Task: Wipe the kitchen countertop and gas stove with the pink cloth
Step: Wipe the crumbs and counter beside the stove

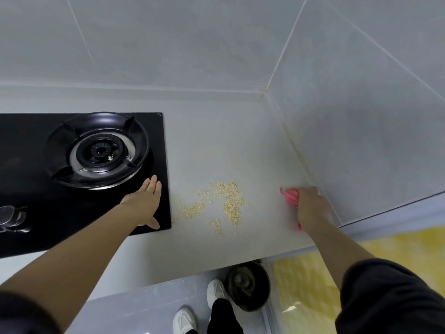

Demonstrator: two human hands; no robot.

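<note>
Fingers of my right hand (310, 203) bunch crumpled pink cloth (291, 195) on pale grey countertop (216, 145), near wall corner — ready, I judge, to sweep scattered beige flakes (226, 201). Left hand (147, 203) flat, fingers straight, on glossy black glass gas stove (29, 145) — bracing.

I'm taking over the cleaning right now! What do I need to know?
Left hand: flat, fingers straight, resting on the gas stove at its front right corner.
Right hand: grips the bunched pink cloth on the countertop, near the right wall.
Spilled grains lie on the countertop between stove and cloth.
Done: nothing clearly wiped yet.
Left: clear the grains, then wipe countertop and stove.
</note>
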